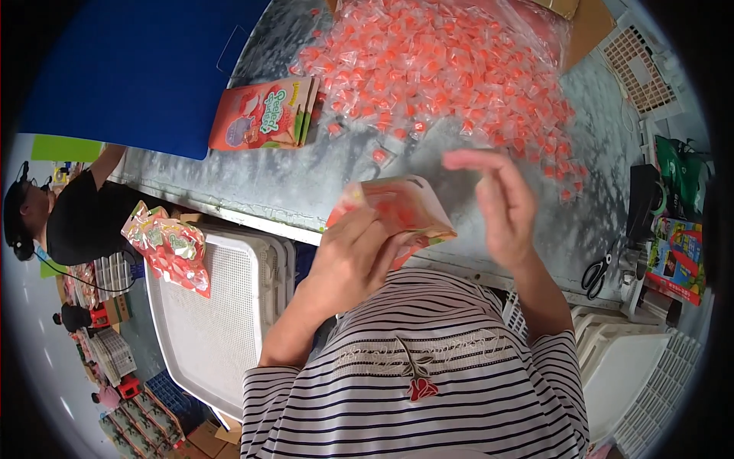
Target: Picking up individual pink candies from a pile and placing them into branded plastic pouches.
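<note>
My left hand (353,251) grips a red and white candy pouch (409,200) near my waist, its mouth spread wide and turned upward. Wrapped candies seem to show inside it. My right hand (501,203) hovers to the right of the pouch, apart from it, the index finger stretched out and nothing seen in the fingers. Beyond both hands spreads a big heap of red candies in clear wrappers (436,73). One loose wrapped candy (380,155) lies just past the pouch. Left of the heap rests a stack of flat pouches (264,115).
A filled pouch (170,252) lies on stacked white trays (222,321) at my left. A blue panel (130,69) stands at the far left, with a person in black (84,218) beside it. Black scissors (596,277) and a white basket (641,69) are on the right.
</note>
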Demonstrator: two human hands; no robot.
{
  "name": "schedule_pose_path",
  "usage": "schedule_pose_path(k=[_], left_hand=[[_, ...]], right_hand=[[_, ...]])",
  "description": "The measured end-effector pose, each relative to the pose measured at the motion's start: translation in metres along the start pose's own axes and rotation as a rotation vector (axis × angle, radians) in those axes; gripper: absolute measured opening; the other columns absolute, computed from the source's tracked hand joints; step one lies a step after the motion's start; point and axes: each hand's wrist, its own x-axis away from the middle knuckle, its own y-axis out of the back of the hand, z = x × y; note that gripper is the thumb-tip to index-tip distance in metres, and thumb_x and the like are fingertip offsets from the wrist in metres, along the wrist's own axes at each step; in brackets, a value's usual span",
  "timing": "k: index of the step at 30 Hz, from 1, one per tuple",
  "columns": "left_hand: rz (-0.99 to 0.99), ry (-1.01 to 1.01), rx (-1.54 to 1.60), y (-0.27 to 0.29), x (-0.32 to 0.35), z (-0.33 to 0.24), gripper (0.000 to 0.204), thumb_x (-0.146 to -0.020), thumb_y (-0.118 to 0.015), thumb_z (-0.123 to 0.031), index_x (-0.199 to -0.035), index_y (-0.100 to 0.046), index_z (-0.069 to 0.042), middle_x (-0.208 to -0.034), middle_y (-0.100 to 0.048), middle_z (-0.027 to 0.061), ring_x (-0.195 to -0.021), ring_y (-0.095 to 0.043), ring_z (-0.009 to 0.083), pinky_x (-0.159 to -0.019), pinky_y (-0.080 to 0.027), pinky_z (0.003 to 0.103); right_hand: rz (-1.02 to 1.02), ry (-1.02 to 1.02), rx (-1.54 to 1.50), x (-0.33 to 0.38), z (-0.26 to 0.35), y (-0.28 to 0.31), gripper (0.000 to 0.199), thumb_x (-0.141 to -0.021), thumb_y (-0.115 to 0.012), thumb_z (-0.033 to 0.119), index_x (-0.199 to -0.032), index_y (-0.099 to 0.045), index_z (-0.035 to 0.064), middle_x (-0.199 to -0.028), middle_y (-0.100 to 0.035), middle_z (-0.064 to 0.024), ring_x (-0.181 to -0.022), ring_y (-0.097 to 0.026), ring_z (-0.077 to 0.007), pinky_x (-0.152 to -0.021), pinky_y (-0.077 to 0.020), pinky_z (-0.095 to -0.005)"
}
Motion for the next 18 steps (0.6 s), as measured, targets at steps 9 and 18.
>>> schedule_pose_path(k=[9, 18], left_hand=[[-0.423, 0.082, -0.101, 0.039, 0.014, 0.008, 0.011, -0.08, -0.068, 0.005, -0.084, -0.059, 0.001, -0.073, -0.057, 0.0111, -0.059, -0.054, 0.0206, -0.053, -0.042, 0.028], [-0.364, 0.261, 0.012, 0.034, 0.028, 0.005, 0.01, -0.083, -0.068, -0.001, -0.081, -0.059, 0.001, -0.069, -0.055, 0.0077, -0.054, -0.05, 0.0148, -0.051, -0.039, 0.025]], right_hand=[[0.423, -0.435, 0.222, 0.013, -0.071, -0.031, 0.058, -0.083, -0.066, 0.017, -0.135, -0.044, 0.003, -0.13, -0.054, -0.0147, -0.117, -0.054, -0.0244, -0.101, -0.0408, -0.0364], [0.147, 0.045, 0.844, -0.08, -0.146, -0.06, 0.057, -0.084, -0.064, 0.032, -0.134, -0.047, 0.0117, -0.133, -0.044, -0.0179, -0.126, -0.038, -0.0356, -0.107, -0.03, -0.0462]])
